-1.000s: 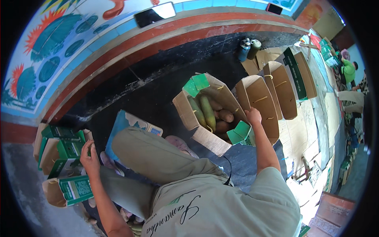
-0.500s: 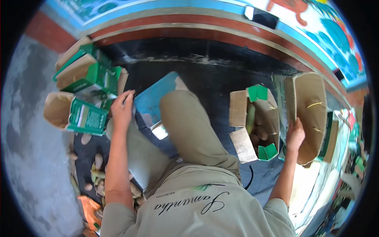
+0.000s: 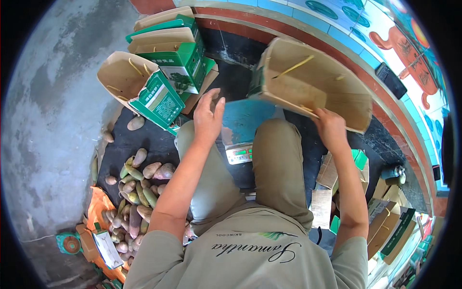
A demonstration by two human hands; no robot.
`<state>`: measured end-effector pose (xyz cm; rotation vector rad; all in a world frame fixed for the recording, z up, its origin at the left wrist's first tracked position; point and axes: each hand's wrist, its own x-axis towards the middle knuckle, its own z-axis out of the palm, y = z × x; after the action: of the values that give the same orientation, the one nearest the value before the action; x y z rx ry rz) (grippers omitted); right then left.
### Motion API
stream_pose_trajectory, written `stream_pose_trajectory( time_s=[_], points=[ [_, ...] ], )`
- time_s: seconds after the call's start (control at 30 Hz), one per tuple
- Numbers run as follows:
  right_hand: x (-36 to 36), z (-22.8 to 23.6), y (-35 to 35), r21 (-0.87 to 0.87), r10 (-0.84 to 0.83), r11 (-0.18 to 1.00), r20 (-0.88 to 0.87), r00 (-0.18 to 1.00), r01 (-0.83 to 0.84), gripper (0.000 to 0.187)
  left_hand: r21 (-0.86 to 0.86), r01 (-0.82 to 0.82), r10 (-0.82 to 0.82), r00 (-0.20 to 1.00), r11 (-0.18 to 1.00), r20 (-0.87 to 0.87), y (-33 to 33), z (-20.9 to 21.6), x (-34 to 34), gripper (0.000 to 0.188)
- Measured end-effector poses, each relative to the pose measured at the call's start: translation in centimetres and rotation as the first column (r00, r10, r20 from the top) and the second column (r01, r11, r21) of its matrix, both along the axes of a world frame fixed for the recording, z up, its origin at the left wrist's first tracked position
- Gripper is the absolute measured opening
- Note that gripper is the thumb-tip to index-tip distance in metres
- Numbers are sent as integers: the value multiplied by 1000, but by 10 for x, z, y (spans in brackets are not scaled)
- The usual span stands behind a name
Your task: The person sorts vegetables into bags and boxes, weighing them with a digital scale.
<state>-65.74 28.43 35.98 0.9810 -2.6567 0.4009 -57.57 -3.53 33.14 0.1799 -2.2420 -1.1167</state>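
Note:
My right hand (image 3: pixel 332 130) grips the near edge of an open, tall cardboard box (image 3: pixel 313 82), tan inside with yellow string handles. The box hangs tilted over the far side of a digital scale (image 3: pixel 252 118). This scale has a worn blue platform and a lit display, and it stands between my knees. At its left edge my left hand (image 3: pixel 208 118) is raised, fingers spread and holding nothing. Just left of that hand stands an open green box (image 3: pixel 159 98), with several more green boxes (image 3: pixel 185 60) behind it.
To my left lies a heap of brown and green tubers (image 3: pixel 134 192) beside an orange sheet (image 3: pixel 98 202). A partly hidden flapped carton (image 3: pixel 321 207) is by my right forearm, with more boxes (image 3: pixel 385 226) farther right. A phone (image 3: pixel 391 81) rests on the wall ledge.
My right hand has carried the cardboard box from the right side to the scale's far side. My view has swung left, showing more of the tuber heap. The left hand's fingers have spread.

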Motion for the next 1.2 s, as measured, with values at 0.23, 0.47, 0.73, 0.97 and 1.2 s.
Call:
stream_pose_trajectory(
  time_s=[0.23,0.47,0.73,0.97,1.2],
  points=[
    [-55,-94,-80,226,142,960,102,985,-162,13,-330,24,36,984,944,173,6,4,0,48],
    [-40,-88,-88,-282,216,950,271,938,-137,18,-422,318,-57,849,849,526,-5,-13,6,44],
    [-25,-106,36,-319,-339,900,-80,937,298,38,-535,430,-40,804,727,593,10,-11,10,40],
    [-25,-177,82,-350,-679,689,-6,734,634,41,-477,492,-83,754,728,651,13,-12,7,39],
    [-43,-241,108,565,-813,542,165,558,622,24,-580,373,-35,860,724,510,21,-4,-3,47]
  ],
)
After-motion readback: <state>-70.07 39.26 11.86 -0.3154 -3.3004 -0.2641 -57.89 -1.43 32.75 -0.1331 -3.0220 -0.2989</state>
